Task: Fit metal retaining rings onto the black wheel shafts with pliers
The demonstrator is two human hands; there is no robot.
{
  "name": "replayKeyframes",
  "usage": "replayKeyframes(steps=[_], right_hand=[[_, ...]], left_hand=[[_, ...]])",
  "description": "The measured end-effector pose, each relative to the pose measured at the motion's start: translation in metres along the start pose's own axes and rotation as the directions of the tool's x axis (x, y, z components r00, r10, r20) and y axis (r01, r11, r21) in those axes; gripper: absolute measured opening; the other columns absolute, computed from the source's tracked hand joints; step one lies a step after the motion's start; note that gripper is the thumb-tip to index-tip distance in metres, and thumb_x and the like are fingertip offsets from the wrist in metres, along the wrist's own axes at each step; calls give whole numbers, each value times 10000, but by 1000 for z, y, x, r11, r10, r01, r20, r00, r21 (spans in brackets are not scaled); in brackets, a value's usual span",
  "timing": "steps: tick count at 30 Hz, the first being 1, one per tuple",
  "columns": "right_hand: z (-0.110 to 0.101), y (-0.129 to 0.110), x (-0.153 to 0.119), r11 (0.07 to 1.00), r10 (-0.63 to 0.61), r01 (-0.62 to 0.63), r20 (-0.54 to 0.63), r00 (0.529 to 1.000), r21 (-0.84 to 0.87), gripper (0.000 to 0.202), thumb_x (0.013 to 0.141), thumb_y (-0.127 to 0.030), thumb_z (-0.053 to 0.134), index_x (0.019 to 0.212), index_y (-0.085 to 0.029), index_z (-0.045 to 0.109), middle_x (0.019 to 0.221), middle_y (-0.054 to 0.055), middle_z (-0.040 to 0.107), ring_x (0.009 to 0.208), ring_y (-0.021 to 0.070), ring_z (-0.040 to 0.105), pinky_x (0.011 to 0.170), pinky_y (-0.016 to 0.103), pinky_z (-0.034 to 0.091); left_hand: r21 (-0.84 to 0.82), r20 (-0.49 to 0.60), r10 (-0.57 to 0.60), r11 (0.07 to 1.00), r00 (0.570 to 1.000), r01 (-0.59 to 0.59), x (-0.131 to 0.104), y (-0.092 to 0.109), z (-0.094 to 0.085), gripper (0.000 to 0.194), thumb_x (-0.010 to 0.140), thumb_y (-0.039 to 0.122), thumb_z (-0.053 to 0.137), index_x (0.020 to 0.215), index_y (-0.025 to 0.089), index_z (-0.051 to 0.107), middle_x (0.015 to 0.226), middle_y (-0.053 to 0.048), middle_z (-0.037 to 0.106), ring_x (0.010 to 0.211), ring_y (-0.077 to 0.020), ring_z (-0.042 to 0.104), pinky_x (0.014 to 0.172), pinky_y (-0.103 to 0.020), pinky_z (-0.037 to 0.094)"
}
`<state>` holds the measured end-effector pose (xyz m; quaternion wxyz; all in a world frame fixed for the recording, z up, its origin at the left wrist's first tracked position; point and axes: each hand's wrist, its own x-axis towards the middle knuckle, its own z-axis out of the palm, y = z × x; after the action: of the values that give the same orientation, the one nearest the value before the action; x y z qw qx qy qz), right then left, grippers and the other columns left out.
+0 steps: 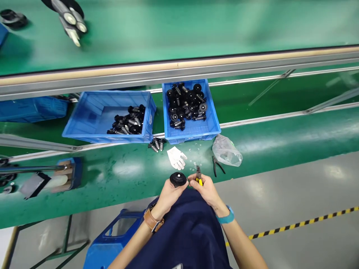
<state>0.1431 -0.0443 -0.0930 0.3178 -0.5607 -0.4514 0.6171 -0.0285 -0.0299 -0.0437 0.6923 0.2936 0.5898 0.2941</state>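
Observation:
My left hand [169, 194] is closed around a black part with a round ribbed disc top [178, 178] and a small pale centre. Close beside it, my right hand [206, 188] grips yellow-handled pliers [199, 177], their metal jaws pointing away from me. The fingertips of both hands nearly meet near the bench edge. Just beyond lie a white glove [176, 157] and several tiny white rings [195, 163] scattered on the green bench. Dark-handled pliers [217, 165] rest to the right, beside a clear plastic bag [226, 151].
Two blue bins [191, 136] [84, 129] hold many similar black parts, with a few more parts [157, 144] lying between them. A raised green shelf [179, 37] with a metal edge spans the back. At left stands a blue-based fixture [73, 173]; a blue stool [112, 239] is below.

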Motion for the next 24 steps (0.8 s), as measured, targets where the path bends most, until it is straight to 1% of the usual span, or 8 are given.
replayKeyframes(steps=[2,5,9,12,14,19,22,24], right_hand=[[2,-20,-2,999,-4,2,47,999,46,464,834,-549,722,1107,-175,693,797,16,649,708,155,590,682,286,476],[3,-39,-2,996,-16,5,108,994,94,489,792,-481,791,1162,-187,664,765,-19,615,670,129,540,658,265,440],[3,-52,0,998,-36,28,141,989,58,416,790,-414,806,1119,-204,662,766,-29,619,696,133,542,676,264,424],[3,-57,1,999,-44,46,168,985,-8,369,804,-406,793,1086,-204,666,765,-24,628,695,135,544,668,266,421],[2,-60,2,997,-62,71,198,978,-39,356,803,-415,794,1066,-206,673,751,-25,624,673,131,531,647,264,413],[1,-63,5,993,-85,103,258,962,-58,388,765,-424,827,1054,-209,682,717,-35,633,640,128,530,636,261,417],[1,-63,7,988,-104,131,273,957,-84,378,741,-421,848,1014,-208,695,696,-36,630,642,134,534,641,264,416],[2,-65,8,984,-113,146,280,953,-100,359,733,-410,856,989,-208,707,668,-46,604,622,126,507,630,261,399]], left_hand=[[3,6,13,1000,1000,-13,-2,6,-3,449,679,545,824,707,144,625,522,61,452,498,-74,338,481,-223,277],[15,52,1,1000,999,-2,-7,11,-10,473,692,571,806,647,147,601,499,56,433,488,-77,341,473,-225,264],[43,104,0,999,995,-4,-14,13,-21,493,729,595,770,611,154,581,481,47,431,470,-78,350,484,-232,280],[51,138,14,998,990,-21,-18,15,-26,477,751,585,760,627,151,604,485,41,443,469,-82,366,493,-236,301],[27,168,12,999,986,-17,-20,18,-28,458,744,574,774,660,147,630,498,42,451,476,-83,376,496,-235,307],[-71,283,-58,994,957,81,-20,25,-32,449,703,552,824,705,142,642,497,43,463,466,-76,389,470,-225,263],[-166,344,-106,971,933,171,-20,25,-34,452,677,524,856,694,140,619,486,61,416,456,-56,329,451,-222,203],[-233,370,-120,948,921,217,-20,23,-35,439,675,493,868,729,138,616,517,63,418,465,-45,299,452,-221,179]])
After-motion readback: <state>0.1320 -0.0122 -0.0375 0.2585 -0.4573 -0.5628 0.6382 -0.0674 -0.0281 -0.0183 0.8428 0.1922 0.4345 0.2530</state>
